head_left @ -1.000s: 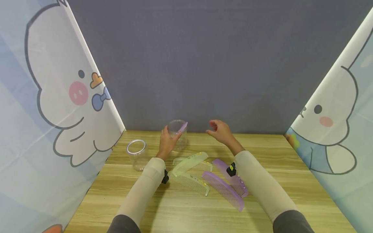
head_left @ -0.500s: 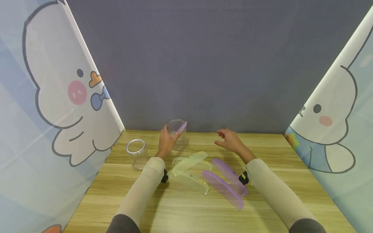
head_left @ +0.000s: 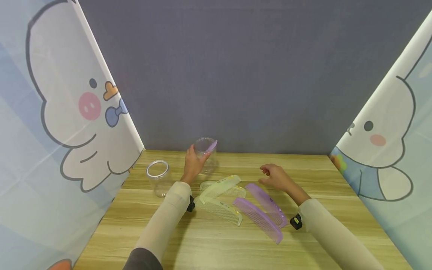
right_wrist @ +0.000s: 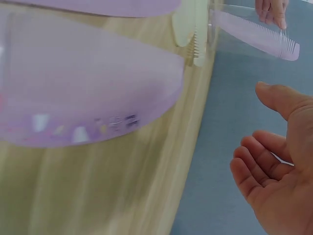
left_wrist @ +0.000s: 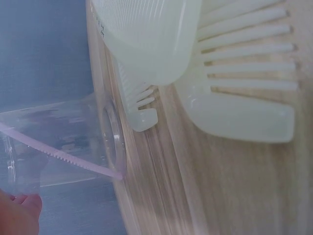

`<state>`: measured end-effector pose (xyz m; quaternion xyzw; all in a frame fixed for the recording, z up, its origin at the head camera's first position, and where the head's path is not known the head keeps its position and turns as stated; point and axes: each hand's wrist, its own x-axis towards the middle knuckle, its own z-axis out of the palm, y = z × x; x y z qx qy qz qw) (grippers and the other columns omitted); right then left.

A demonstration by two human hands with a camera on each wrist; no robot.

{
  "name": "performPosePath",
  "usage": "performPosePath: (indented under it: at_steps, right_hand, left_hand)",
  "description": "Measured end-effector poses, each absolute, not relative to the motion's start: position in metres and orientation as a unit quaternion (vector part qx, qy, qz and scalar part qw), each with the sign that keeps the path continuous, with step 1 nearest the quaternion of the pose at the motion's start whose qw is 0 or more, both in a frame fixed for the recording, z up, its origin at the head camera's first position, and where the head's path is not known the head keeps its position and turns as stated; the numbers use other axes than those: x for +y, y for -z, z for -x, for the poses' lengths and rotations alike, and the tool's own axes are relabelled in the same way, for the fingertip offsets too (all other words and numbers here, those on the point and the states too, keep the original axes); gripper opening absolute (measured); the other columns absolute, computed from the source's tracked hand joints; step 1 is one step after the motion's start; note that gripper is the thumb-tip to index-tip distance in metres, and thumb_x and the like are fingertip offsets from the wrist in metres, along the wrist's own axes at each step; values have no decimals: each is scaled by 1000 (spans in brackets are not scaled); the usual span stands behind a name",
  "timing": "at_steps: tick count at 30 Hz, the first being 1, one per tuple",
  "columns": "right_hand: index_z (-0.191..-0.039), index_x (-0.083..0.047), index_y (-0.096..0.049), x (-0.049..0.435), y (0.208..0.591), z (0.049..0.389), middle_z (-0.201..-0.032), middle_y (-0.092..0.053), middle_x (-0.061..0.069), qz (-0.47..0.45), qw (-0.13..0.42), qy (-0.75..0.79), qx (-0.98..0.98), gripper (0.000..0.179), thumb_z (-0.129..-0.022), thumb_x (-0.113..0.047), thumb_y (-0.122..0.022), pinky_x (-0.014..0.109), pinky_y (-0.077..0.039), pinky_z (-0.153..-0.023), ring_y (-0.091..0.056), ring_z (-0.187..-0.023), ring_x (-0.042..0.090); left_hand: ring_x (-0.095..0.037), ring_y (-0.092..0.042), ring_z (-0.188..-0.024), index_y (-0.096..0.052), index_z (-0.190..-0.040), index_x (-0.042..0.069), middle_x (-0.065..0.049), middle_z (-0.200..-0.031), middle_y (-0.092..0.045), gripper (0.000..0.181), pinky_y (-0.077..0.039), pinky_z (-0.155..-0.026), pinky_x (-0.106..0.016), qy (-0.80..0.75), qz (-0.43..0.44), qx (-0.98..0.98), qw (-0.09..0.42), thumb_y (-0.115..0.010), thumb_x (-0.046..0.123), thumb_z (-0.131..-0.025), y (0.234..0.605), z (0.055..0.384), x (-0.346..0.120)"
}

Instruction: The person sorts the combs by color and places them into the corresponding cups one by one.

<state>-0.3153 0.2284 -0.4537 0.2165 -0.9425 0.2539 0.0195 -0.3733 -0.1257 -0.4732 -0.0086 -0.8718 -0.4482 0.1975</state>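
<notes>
"Compared with the earlier frame, the right hand is found nearer and farther right; nothing is held, thumb set apart from loosely curled fingers."

"What is laid nearest on the desk?"

"Two purple combs. The nearer purple comb is slanted, its long axis directed from far left to near right, teeth turned near-left. Almost parallel, the farther purple comb is laid just beyond."

"And past those?"

"Three green combs are loosely grouped leftward, one crossed over the rearmost and pointed far right; by colour, it seems, they are kept apart. At far left an untouched jar is stood upright."

"Why is the farthest one gripped?"

"Probably for steadiness: the held jar is clasped by the left hand, fingers and thumb curled round its wall. Inside, a leaning purple comb is tilted, its upper end pointed up and right, past the rim."
</notes>
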Motion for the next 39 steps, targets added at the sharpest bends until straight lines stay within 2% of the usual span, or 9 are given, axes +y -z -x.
performPosePath:
  at_steps: [11, 27, 35, 39]
  right_hand:
    - [-125, 10, -64, 253, 477, 289, -113, -70, 24, -218, -17, -263, -940, 53, -87, -22, -81, 46, -59, -83, -68, -99, 35]
    - [-114, 6, -67, 269, 493, 260, -89, -65, 4, -207, -26, -255, -944, 48, -81, -23, -85, 25, -50, -67, -58, -81, 14]
    - [-115, 7, -66, 272, 496, 246, -84, -59, -1, -211, -59, -251, -943, 47, -79, -18, -84, 21, -45, -61, -49, -72, 6]
    - [-116, 8, -65, 271, 498, 240, -83, -57, -2, -213, -64, -246, -943, 55, -78, -24, -87, 21, -43, -60, -47, -70, 4]
  left_hand:
    - [-44, -47, -139, -34, -152, -5, -27, -148, -47, 90, -40, -117, -56, 452, 12, -872, 189, -74, 48, -91, 474, 375, -126]
    - [-45, -49, -135, -36, -150, -8, -29, -143, -49, 89, -42, -115, -55, 442, 25, -872, 209, -75, 47, -91, 473, 376, -126]
    - [-45, -48, -137, -36, -150, -8, -29, -145, -48, 89, -41, -116, -55, 447, 24, -870, 205, -76, 45, -91, 473, 374, -126]
    - [-45, -48, -136, -36, -150, -8, -29, -145, -48, 88, -42, -116, -55, 439, 23, -874, 208, -75, 44, -91, 474, 373, -127]
